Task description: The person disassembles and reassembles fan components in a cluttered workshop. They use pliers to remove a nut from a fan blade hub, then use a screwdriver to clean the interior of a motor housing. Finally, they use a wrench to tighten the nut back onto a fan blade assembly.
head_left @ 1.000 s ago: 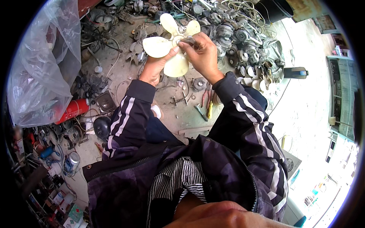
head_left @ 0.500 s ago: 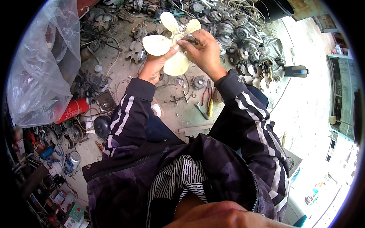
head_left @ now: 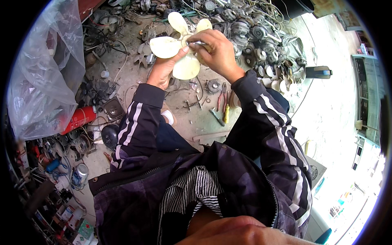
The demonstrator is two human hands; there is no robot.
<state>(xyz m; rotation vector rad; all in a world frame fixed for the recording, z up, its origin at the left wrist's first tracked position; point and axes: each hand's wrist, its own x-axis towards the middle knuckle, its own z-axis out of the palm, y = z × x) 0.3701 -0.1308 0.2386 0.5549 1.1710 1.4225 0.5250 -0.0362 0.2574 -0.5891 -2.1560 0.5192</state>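
Observation:
A cream plastic fan blade point(head_left: 164, 47) with several rounded petals is held up in front of me. My left hand point(head_left: 165, 68) grips it from below, thumb pressed beside the hub. At the hub, the closed fingers of my right hand point(head_left: 217, 52) pinch a slim metal piece point(head_left: 197, 43), its tip against the hub's centre. My right hand hides most of that piece, so its kind is unclear. On the floor beneath lie red-handled pliers point(head_left: 219, 100), a yellow-handled screwdriver point(head_left: 227, 114) and a dark-handled tool point(head_left: 216, 117).
A heap of motor parts point(head_left: 241, 28) spreads across the far floor. Left stand a clear plastic sheet point(head_left: 45, 81) and a red cylinder point(head_left: 79, 119). A round motor part point(head_left: 213, 86) and a metal bracket point(head_left: 192, 104) lie between my feet. Cluttered scrap point(head_left: 53, 175) fills the lower left.
The fan blade has shifted slightly left with both hands. My right hand has turned a little, and the metal piece now shows more plainly at the hub.

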